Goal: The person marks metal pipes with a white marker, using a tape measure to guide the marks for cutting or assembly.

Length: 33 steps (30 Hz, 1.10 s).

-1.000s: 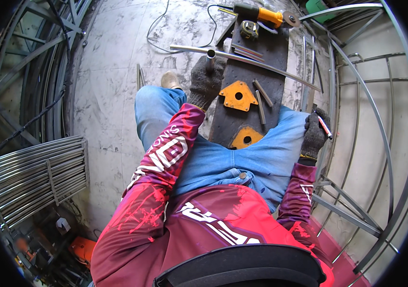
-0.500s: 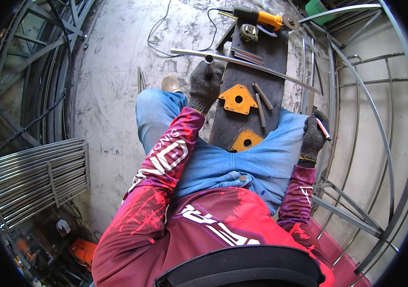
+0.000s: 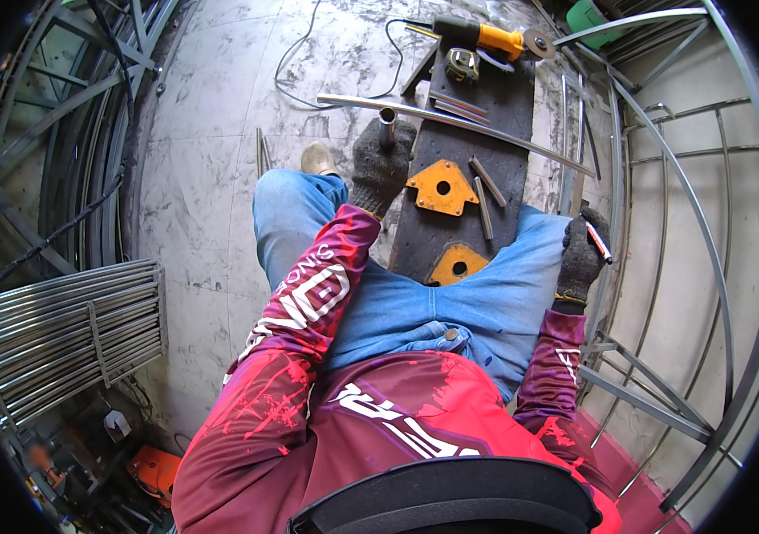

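My gloved left hand (image 3: 376, 169) is wrapped round a short shiny metal tube (image 3: 387, 126) held upright, its round end facing up. That hand is over the left edge of a dark, narrow bench (image 3: 437, 138). Beside my right thigh, my gloved right hand (image 3: 580, 260) grips a white and red marker (image 3: 599, 244). On the bench lies an orange arrow-shaped welding magnet (image 3: 459, 194), and a second orange welding magnet (image 3: 477, 260) sits between my thighs. Short metal rods (image 3: 484, 209) lie to their right. A long metal tube (image 3: 504, 138) crosses the bench.
A yellow and black angle grinder (image 3: 499, 39), a tape measure (image 3: 462, 64) and thin metal strips (image 3: 461, 107) are at the bench's far end. A power cord (image 3: 279, 76) curls on the floor. Metal frames stand at right (image 3: 664, 151) and left (image 3: 63, 80), above a metal rack (image 3: 68, 329).
The marker and my right hand have shifted very slightly. My left hand still holds the short tube in nearly the same place.
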Tool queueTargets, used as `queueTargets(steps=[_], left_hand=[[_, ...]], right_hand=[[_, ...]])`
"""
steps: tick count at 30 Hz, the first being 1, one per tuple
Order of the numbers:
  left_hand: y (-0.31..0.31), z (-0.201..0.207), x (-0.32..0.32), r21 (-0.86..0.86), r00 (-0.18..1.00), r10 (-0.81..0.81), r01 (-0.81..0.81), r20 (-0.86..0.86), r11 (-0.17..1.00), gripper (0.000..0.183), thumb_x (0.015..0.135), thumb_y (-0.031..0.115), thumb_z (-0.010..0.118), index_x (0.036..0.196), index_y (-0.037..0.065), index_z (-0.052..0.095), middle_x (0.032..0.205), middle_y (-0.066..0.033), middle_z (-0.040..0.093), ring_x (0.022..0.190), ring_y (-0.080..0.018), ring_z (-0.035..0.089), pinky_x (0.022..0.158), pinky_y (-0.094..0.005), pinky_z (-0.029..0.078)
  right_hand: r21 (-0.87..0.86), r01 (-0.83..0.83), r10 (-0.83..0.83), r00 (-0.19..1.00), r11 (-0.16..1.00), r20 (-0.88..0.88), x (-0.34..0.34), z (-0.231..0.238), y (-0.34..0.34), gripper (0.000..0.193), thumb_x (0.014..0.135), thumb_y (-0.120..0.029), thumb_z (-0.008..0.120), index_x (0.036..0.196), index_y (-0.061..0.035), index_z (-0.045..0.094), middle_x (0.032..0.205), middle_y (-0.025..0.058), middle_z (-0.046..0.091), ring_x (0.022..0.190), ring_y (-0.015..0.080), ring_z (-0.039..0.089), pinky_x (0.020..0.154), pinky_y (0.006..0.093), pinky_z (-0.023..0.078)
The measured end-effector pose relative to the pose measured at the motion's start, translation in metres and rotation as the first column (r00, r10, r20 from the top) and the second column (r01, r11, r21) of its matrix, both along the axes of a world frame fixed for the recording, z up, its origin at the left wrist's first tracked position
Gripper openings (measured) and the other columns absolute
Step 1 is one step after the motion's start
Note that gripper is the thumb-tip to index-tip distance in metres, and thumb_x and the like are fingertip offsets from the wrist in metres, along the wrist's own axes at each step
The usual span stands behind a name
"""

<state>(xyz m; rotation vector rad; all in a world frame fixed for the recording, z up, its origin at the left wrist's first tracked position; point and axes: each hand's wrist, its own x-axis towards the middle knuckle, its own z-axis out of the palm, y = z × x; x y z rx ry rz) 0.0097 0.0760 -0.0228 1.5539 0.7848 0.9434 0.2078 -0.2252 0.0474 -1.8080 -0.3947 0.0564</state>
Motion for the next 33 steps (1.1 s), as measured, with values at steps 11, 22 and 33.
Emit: queueTargets(steps=[11,22,33], left_hand=[[0.0007,-0.0021,0.0005,-0.002,1.000,0.009,-0.009,0.008,1.000,0.027,0.096,0.025,0.066,0.098,-0.002,0.065,0.082,-0.0061,0.065,0.067,-0.0146,0.066,0.060,-0.0301,0.057],[0.0018,-0.0047,-0.0018,0.002,1.000,0.004,-0.004,0.001,1.000,0.027,0.096,0.024,0.066,0.098,-0.002,0.065,0.084,-0.0066,0.065,0.069,-0.0145,0.066,0.061,-0.0299,0.057],[-0.0010,0.0007,-0.0030,0.008,1.000,-0.004,0.004,0.005,1.000,0.028,0.096,0.026,0.066,0.096,-0.002,0.066,0.083,-0.0074,0.065,0.068,-0.0150,0.066,0.061,-0.0305,0.056]], right_hand=[[-0.022,0.007,-0.007,1.000,1.000,0.003,-0.0007,-0.0006,0.0009,0.018,0.090,0.000,0.063,0.108,-0.0009,0.066,0.076,0.0025,0.062,0.058,0.0085,0.054,0.053,0.0244,0.044],[-0.022,0.001,-0.001,1.000,1.000,0.021,-0.0030,-0.0013,0.0042,0.018,0.089,0.000,0.063,0.106,-0.0005,0.066,0.077,0.0022,0.062,0.058,0.0087,0.054,0.053,0.0250,0.045],[-0.059,-0.021,0.025,0.997,0.998,0.078,-0.0009,-0.0072,0.0023,0.016,0.090,-0.002,0.066,0.105,-0.0014,0.067,0.082,0.0017,0.064,0.058,0.0084,0.054,0.055,0.0251,0.046]])
